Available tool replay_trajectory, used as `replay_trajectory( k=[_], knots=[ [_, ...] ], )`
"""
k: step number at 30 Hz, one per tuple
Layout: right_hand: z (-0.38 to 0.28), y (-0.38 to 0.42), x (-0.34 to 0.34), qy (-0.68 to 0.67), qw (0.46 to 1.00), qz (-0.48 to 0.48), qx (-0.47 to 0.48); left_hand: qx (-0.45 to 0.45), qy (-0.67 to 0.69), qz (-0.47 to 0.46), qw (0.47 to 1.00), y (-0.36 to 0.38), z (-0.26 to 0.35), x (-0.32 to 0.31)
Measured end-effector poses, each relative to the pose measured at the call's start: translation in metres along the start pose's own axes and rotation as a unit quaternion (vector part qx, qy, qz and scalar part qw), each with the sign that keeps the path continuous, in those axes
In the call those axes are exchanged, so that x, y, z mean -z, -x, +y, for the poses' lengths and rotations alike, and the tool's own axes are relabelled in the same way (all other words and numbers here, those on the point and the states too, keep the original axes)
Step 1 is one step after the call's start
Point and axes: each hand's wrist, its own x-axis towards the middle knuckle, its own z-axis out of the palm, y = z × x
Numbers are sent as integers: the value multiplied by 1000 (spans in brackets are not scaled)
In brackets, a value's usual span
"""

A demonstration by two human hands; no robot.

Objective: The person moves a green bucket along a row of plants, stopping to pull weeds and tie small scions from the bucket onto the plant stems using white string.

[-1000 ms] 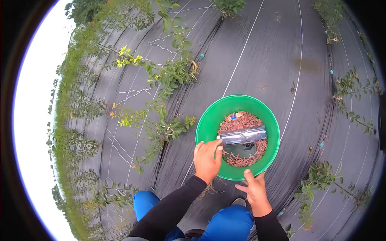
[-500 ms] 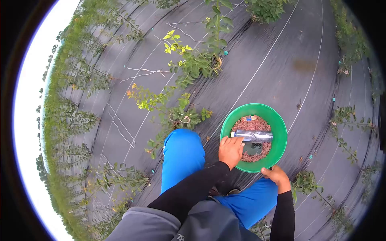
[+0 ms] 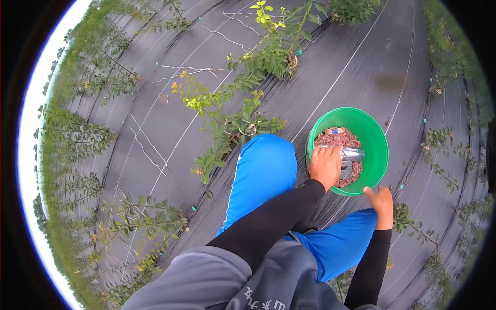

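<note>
A green bucket (image 3: 376, 150) stands between and beyond the knees, holding reddish-brown shredded bits (image 3: 341, 137), a clear bottle (image 3: 353, 154), a dark phone-like object with round lenses (image 3: 346, 169) and a small blue-and-yellow packet (image 3: 337, 131). My left hand (image 3: 326, 164) reaches over the bucket's left rim, its fingers closed around the capped end of the bottle. At the lower right rim is my right hand (image 3: 381, 204), thumb by the edge and fingers partly hidden against the outer wall.
Dark ground cover (image 3: 175, 119) with white lines lies all round. Leafy plants (image 3: 232, 126) grow just beyond the left knee, others (image 3: 442, 150) to the right. A blue-clad knee (image 3: 266, 168) is left of the bucket.
The view has shifted, so bucket, knees and hands appear farther up and right. My left hand has moved over the bottle's capped end, covering it; my right hand stays by the rim.
</note>
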Motion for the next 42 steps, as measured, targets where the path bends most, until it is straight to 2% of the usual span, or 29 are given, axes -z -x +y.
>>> replay_trajectory(
  k=[1, 2, 3, 4, 6, 7, 9, 11, 13, 14, 16, 17, 19, 21, 23, 27, 28, 29, 30, 32, 33, 34, 35, 36, 37, 38, 39, 40, 42],
  knots=[
    [-16, 14, 3, 90, 989, 107, -54, -2, -4, 12, 1000, 0, -1, 3],
    [-18, 17, 0, 94, 988, 110, -57, -5, -3, 7, 1000, 0, -3, 3],
    [-13, 23, -6, -91, 980, 177, -3, -7, -25, 9, 1000, 0, -9, 4],
    [8, 34, -2, -260, 931, 252, 36, -15, -28, -1, 999, 2, -9, -2],
    [12, 68, -3, -336, 861, 382, -8, -39, -52, 0, 998, 6, -9, -5],
    [21, 83, -8, -367, 827, 426, -6, -41, -55, -32, 997, 6, -7, -2],
    [36, 115, -23, -403, 786, 466, -52, -79, -71, -41, 993, 8, -13, -5],
    [51, 148, -46, -478, 744, 456, -100, -79, -86, -67, 991, 7, -10, -2],
    [74, 175, -89, -457, 746, 461, -149, -85, -101, -79, 988, 7, -16, -8],
    [84, 190, -114, -486, 735, 435, -188, -69, -86, -112, 988, 6, -16, -7],
    [97, 224, -173, -535, 708, 375, -268, -92, -74, -108, 987, 8, -15, -3],
    [117, 235, -223, -522, 723, 352, -284, -105, -69, -120, 985, 6, -15, -6],
    [104, 271, -249, -546, 697, 311, -346, -96, -74, -131, 984, 5, -18, -5],
    [110, 293, -292, -563, 680, 294, -365, -99, -79, -127, 984, 8, -22, -3],
    [118, 301, -312, -611, 631, 217, -426, -102, -69, -138, 983, 6, -24, -3],
    [140, 266, -287, -581, 668, 137, -445, -104, -103, -133, 980, 5, -13, -2],
    [151, 247, -287, -580, 674, 124, -440, -150, -110, -123, 975, 5, -12, -3],
    [162, 226, -288, -536, 723, 117, -420, -196, -116, -113, 967, 5, -10, -5],
    [174, 203, -291, -490, 768, 109, -398, -195, -120, -116, 967, 4, -8, -7],
    [204, 153, -304, -335, 841, 155, -396, -202, -143, -139, 959, 2, -7, -6],
    [209, 137, -287, -292, 853, 152, -405, -199, -149, -142, 958, 2, -7, -6],
    [209, 125, -259, -248, 864, 150, -411, -129, -143, -176, 965, 1, -8, -6],
    [217, 117, -231, -293, 847, 77, -438, -58, -135, -208, 967, 1, -8, -5],
    [246, 103, -238, -232, 869, 28, -437, -65, -141, -211, 965, 1, -8, -5],
    [246, 104, -200, -199, 853, 18, -482, -60, -145, -214, 964, 0, -9, -7],
    [272, 102, -185, -167, 873, -29, -458, -61, -133, -216, 965, -1, -11, -7],
    [318, 97, -192, -68, 916, -87, -385, -59, -119, -218, 967, -1, -13, -10],
    [342, 99, -167, 16, 911, -176, -373, -58, -90, -223, 969, -1, -15, -10],
    [426, 111, -175, 6, 945, -73, -319, -44, -73, -221, 972, 1, -17, -10]
  ],
)
